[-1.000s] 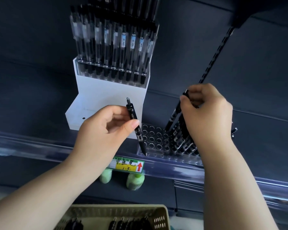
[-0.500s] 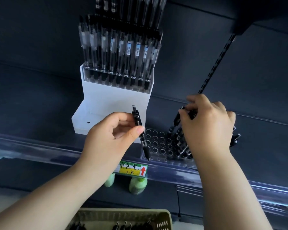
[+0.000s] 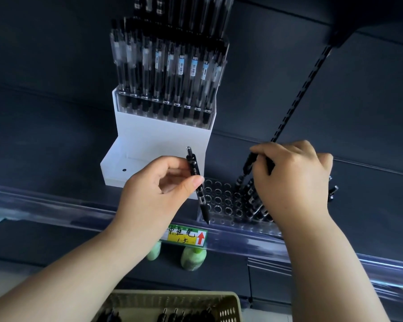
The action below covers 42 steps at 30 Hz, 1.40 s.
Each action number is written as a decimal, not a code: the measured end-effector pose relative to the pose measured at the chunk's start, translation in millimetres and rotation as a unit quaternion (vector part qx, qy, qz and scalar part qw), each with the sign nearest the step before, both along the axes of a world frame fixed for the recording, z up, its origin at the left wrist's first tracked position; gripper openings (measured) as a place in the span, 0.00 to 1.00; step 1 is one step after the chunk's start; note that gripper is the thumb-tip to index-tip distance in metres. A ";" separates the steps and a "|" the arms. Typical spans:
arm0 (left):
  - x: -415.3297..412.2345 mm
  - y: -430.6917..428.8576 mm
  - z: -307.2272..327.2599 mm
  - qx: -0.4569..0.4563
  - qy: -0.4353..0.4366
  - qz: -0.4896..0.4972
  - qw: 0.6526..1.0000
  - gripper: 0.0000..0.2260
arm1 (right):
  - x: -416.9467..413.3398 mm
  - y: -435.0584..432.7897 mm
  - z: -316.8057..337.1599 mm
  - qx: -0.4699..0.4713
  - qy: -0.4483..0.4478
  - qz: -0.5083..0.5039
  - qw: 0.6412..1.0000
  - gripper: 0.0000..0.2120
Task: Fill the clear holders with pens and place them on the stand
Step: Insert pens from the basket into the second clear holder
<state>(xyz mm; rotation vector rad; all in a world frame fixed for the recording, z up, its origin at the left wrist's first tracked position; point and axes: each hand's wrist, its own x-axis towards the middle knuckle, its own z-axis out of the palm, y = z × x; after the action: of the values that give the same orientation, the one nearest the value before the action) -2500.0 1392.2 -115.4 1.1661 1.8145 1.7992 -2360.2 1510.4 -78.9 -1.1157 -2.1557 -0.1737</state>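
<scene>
- Clear holder (image 3: 221,202): on the dark shelf (image 3: 370,205), just right of the white stand (image 3: 161,145), behind the clear front rail (image 3: 56,205); rows of round holes showing on its left, black pens (image 3: 254,198) packed into its right side.
- Left hand (image 3: 154,189): thumb and fingers curled, pinching a single black pen (image 3: 197,182) mid-barrel; tip down at the holder's front left corner, clicker up in front of the stand.
- Right hand (image 3: 293,180): fingers curled over the packed pens, gripping the top of a leaning pen (image 3: 247,166) seated in the holder.
- Filled holder (image 3: 165,112): on the stand's upper step, pens upright in a row.
- Lower down: price tag (image 3: 186,235) on the rail, two green bottles (image 3: 193,259) under it, beige basket (image 3: 228,307) with more pens.
</scene>
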 end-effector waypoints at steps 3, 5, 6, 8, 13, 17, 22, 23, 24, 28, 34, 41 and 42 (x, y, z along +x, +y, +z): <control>0.0 0.8 -1.7 0.001 -0.003 -0.003 1.000 0.06 | 2.0 -0.9 1.1 -0.005 -0.013 -0.002 1.000 0.13; 0.3 1.3 -2.3 0.002 -0.005 -0.005 1.000 0.06 | 3.7 -0.9 1.5 -0.013 -0.018 -0.004 1.000 0.13; 0.4 1.7 -2.6 0.002 -0.006 -0.005 1.000 0.06 | 4.2 -1.0 1.8 -0.015 -0.020 -0.004 1.000 0.14; 0.6 2.6 -3.5 0.003 -0.007 -0.005 1.000 0.06 | 4.3 -1.4 2.6 -0.015 -0.018 -0.004 1.000 0.16; 1.7 2.7 -3.9 0.005 -0.007 -0.005 1.000 0.06 | 2.4 -1.6 2.4 -0.008 -0.033 -0.010 0.999 0.18; 1.9 9.9 7.4 0.027 0.007 -0.013 1.000 0.06 | 0.9 -2.7 0.7 0.001 -0.030 -0.002 1.000 0.17; 8.7 34.5 22.0 0.065 0.019 -0.048 0.997 0.08 | 2.1 -4.8 1.2 0.003 0.020 0.003 1.000 0.18; 11.0 40.6 23.0 0.068 0.026 -0.053 0.996 0.08 | 2.4 -5.0 2.0 0.007 0.028 0.003 1.000 0.18; 13.5 46.8 23.4 0.068 0.038 -0.059 0.995 0.09 | 2.6 -5.0 2.7 0.009 0.036 0.004 0.999 0.17; 20.8 65.2 18.1 0.056 0.097 -0.080 0.990 0.10 | 5.4 -2.4 2.9 0.004 0.043 0.009 0.999 0.17; 27.0 80.9 12.1 0.057 0.091 -0.087 0.990 0.08 | 11.8 5.0 2.2 -0.010 0.091 0.061 0.994 0.15; 31.8 88.9 -0.5 0.019 0.134 -0.100 0.986 0.08 | 20.1 6.9 2.1 -0.013 0.104 0.071 0.992 0.14; 32.2 89.9 -3.8 0.000 0.143 -0.101 0.985 0.09 | 22.1 7.1 2.7 -0.017 0.109 0.070 0.991 0.15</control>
<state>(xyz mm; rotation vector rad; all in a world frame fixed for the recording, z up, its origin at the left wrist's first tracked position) -2467.8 1482.1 -119.2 1.6150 1.7651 1.5824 -2338.2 1517.5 -76.2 -0.9508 -2.0381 0.0464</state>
